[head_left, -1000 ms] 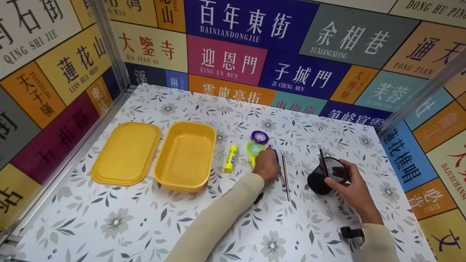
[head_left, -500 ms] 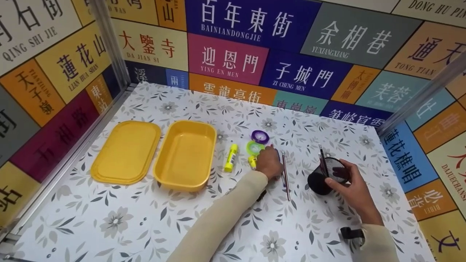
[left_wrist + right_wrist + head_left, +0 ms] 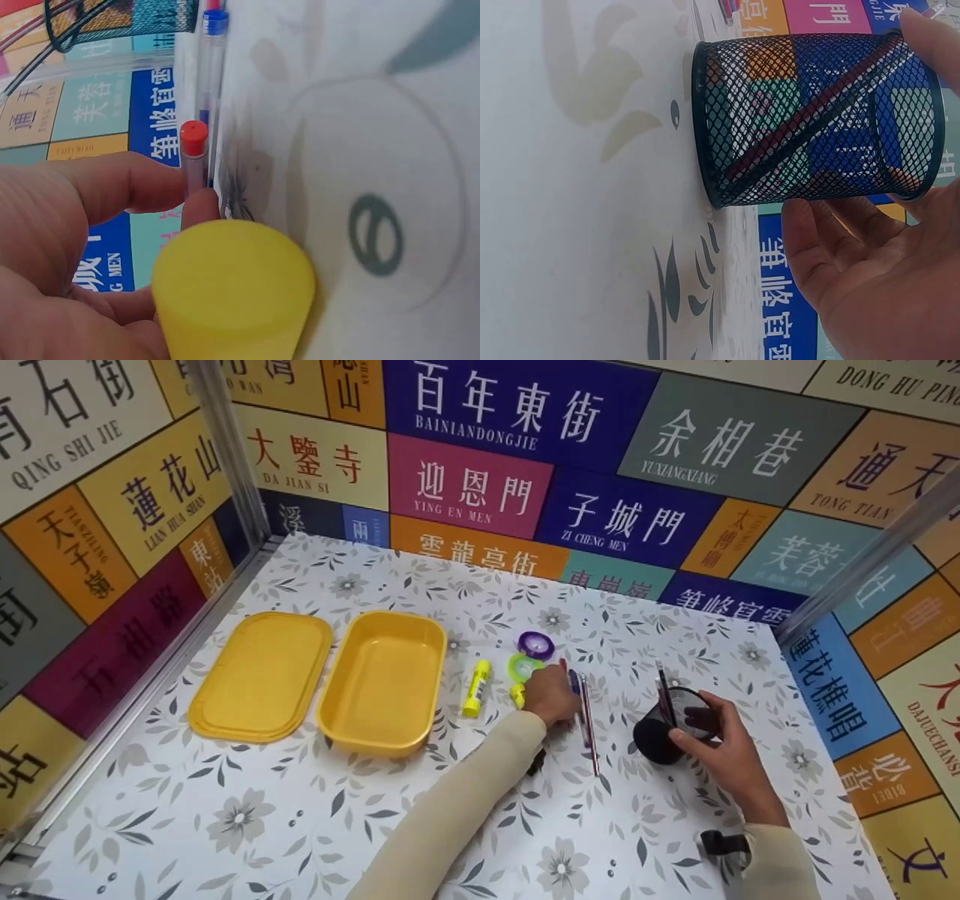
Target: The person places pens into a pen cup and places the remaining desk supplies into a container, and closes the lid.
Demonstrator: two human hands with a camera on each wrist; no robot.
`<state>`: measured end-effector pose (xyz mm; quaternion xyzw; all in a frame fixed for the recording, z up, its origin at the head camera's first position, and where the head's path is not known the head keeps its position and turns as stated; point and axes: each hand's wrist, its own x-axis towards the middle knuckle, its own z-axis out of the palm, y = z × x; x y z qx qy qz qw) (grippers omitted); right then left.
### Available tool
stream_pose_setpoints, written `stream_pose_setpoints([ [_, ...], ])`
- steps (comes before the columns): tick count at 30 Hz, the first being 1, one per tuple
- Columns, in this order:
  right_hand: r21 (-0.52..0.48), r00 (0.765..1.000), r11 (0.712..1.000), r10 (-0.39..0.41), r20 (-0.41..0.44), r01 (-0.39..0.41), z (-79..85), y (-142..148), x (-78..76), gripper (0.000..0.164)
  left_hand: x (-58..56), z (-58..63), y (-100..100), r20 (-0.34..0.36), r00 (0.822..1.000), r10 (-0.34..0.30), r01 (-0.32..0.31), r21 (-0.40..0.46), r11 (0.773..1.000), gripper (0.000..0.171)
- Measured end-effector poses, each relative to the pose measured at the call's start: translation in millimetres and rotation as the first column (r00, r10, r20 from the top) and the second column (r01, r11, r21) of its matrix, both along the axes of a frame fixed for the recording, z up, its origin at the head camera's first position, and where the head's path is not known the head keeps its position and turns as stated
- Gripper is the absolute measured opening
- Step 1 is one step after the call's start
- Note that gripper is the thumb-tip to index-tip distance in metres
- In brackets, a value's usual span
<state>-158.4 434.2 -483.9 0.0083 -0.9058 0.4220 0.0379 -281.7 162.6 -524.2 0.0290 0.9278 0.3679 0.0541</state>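
My left hand (image 3: 551,695) is low over the table, its finger and thumb pinching a red-capped pen (image 3: 193,142). Just beside that pen lies a blue-capped pen (image 3: 214,45), and to its right a thin dark red pencil (image 3: 591,735). A yellow round-ended object (image 3: 234,292), kind unclear, sits close to the same hand. My right hand (image 3: 731,750) holds a black mesh pen holder (image 3: 817,120) with fingers and thumb around its side. Inside the holder, dark pencils (image 3: 817,112) lean diagonally.
Left of the hands stand an open yellow box (image 3: 382,682) and its lid (image 3: 259,675). A yellow glue stick (image 3: 476,688) lies right of the box. Purple (image 3: 535,645) and green (image 3: 523,666) tape rolls lie beyond my left hand. Printed panels wall the table.
My left hand shifts slightly right, then back left, beside the pens; more of the blue-capped pen shows now. My right hand keeps the pen holder in the same place.
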Motion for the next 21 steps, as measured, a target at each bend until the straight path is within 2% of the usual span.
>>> stream_pose_setpoints([
  [1, 0.003, 1.0, 1.0, 0.001, 0.001, -0.001, 0.0, 0.1, 0.1, 0.085, -0.5, 0.6, -1.2, 0.012, 1.0, -0.007, 0.007, 0.015, 1.0, 0.01],
  [6, 0.008, 1.0, 1.0, -0.003, 0.001, 0.003, 0.4, 0.3, 0.0, 0.085, -11.8, -10.9, -0.1, 0.043, 0.999, -0.018, 0.016, 0.059, 0.998, 0.019],
  [9, 0.0, 1.0, 1.0, -0.003, 0.007, 0.003, -1.0, 1.1, 0.3, 0.084, -14.0, -16.7, -0.3, 0.056, 0.998, 0.0, -0.006, 0.102, 0.995, 0.023],
  [11, 0.005, 1.0, 1.0, -0.004, 0.009, 0.004, -1.2, 1.3, 0.4, 0.085, -11.3, -16.0, -1.1, 0.063, 0.998, 0.023, -0.03, 0.125, 0.992, 0.024],
  [14, 0.012, 1.0, 1.0, -0.004, 0.009, 0.004, -0.7, 0.8, 0.1, 0.085, 2.2, 1.7, -8.3, 0.09, 0.995, 0.038, -0.054, 0.178, 0.983, 0.027],
  [18, 0.015, 1.0, 1.0, -0.006, 0.013, 0.005, 0.0, 0.7, -0.4, 0.086, 23.7, 31.9, -18.8, 0.105, 0.993, 0.045, -0.069, 0.242, 0.968, 0.033],
  [21, 0.009, 1.0, 1.0, -0.009, 0.015, 0.009, -0.6, 1.0, -0.2, 0.086, 27.6, 34.1, -18.6, 0.099, 0.993, 0.059, -0.084, 0.271, 0.959, 0.025],
])
